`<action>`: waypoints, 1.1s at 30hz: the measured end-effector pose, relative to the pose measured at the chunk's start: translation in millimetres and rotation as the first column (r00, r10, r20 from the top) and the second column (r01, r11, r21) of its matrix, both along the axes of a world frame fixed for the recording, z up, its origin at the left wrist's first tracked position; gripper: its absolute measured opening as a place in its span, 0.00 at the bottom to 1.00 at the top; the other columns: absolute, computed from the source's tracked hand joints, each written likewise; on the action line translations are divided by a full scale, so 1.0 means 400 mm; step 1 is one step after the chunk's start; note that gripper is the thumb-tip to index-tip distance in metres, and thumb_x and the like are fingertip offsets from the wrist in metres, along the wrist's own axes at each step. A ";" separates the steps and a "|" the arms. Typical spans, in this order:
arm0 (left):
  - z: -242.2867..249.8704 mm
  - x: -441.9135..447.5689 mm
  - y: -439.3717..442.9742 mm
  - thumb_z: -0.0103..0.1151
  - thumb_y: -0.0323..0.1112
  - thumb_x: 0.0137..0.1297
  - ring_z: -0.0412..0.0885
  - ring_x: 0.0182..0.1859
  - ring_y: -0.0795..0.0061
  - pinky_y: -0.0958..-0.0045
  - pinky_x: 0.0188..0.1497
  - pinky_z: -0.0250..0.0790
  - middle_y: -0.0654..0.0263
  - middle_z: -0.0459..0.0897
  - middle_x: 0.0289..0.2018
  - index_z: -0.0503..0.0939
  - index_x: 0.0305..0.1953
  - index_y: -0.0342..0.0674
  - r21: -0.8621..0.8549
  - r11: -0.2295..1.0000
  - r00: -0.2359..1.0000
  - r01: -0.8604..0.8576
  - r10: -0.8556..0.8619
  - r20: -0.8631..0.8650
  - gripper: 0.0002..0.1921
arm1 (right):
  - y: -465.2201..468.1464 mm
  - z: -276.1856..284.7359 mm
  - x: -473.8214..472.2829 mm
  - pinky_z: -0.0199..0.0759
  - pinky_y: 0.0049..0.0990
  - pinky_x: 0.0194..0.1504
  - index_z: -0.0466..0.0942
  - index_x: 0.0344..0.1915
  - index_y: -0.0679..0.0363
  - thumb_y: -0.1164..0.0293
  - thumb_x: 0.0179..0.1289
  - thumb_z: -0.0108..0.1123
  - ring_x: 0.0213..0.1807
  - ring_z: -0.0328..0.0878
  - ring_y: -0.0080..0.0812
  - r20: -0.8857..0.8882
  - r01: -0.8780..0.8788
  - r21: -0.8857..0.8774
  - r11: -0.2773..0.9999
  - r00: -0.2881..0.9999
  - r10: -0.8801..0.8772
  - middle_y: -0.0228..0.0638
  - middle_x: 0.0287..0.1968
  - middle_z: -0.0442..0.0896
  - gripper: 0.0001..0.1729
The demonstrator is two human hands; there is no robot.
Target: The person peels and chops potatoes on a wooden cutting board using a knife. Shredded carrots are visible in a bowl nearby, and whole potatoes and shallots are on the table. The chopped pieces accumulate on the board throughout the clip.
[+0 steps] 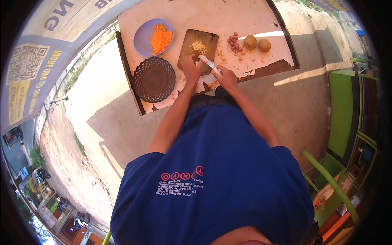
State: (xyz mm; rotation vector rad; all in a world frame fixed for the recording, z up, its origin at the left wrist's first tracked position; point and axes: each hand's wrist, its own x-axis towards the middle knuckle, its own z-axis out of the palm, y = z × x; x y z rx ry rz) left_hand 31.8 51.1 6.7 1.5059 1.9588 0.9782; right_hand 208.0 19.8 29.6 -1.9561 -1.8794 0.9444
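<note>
My right hand [226,76] is closed around the pale handle of a kitchen knife [208,62], whose blade points up and left over the lower part of a dark wooden cutting board [187,41]. At the board's lower left, my left hand [193,68] pinches a small pale piece, too small to name surely, beside the knife tip. A heap of chopped pale pieces [199,47], like garlic, lies on the middle of the board. Several unpeeled-looking cloves [222,57] lie just right of the board, near a cluster of small red shallots [234,43].
Shredded carrot [160,38] fills the right side of a blue-violet plate [141,39] at the table's left. Below it sits a dark perforated basket [153,80]. Two brown round fruits or tubers [250,42] lie at the right. The table's near edge [266,71] is chipped, with orange scraps about.
</note>
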 end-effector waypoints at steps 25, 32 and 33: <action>-0.098 -0.064 0.009 0.67 0.33 0.57 0.81 0.41 0.58 0.60 0.46 0.73 0.58 0.81 0.36 0.86 0.41 0.41 -0.070 0.980 0.982 0.185 -0.187 -0.024 0.10 | -0.055 -0.041 -0.016 0.72 0.23 0.24 0.74 0.64 0.60 0.63 0.71 0.56 0.20 0.75 0.20 -0.501 0.044 -0.180 0.983 0.856 -0.130 0.34 0.25 0.83 0.25; -0.088 -0.044 -0.022 0.63 0.34 0.61 0.79 0.40 0.57 0.59 0.45 0.72 0.58 0.78 0.37 0.83 0.42 0.38 -0.011 0.981 0.968 0.196 -0.195 -0.155 0.10 | -0.030 -0.023 -0.060 0.77 0.35 0.44 0.77 0.60 0.58 0.61 0.69 0.52 0.35 0.86 0.40 -0.426 0.013 -0.321 0.947 0.891 -0.156 0.51 0.43 0.86 0.24; -0.086 -0.042 -0.032 0.63 0.35 0.61 0.79 0.42 0.58 0.59 0.45 0.71 0.58 0.78 0.39 0.82 0.45 0.37 0.019 0.970 0.944 0.242 -0.231 -0.237 0.13 | -0.030 -0.041 -0.063 0.77 0.37 0.46 0.77 0.60 0.57 0.60 0.69 0.52 0.38 0.86 0.44 -0.400 0.019 -0.263 0.965 0.908 -0.127 0.52 0.44 0.85 0.24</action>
